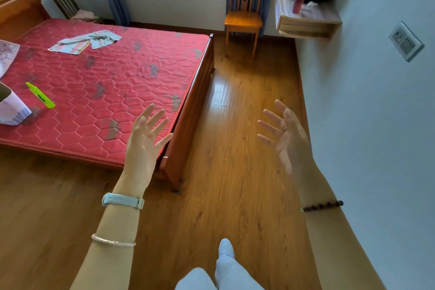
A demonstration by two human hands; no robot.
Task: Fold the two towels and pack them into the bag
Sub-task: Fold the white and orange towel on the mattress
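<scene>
My fingers [153,120] are spread wide on both the left hand [146,141] and right hand [284,136], holding nothing above the floor [235,172]. The towels [86,41] lie crumpled far left on the bed [117,82], long axis running left to right. The bag [11,107] is cut off at the left edge.

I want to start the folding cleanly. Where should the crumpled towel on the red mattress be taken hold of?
Probably by the flat striped end of the towel, one hand on each corner, coming from the mattress side nearest the person. That end lies spread; the far end is bunched and twisted. Both hands are empty.
</scene>
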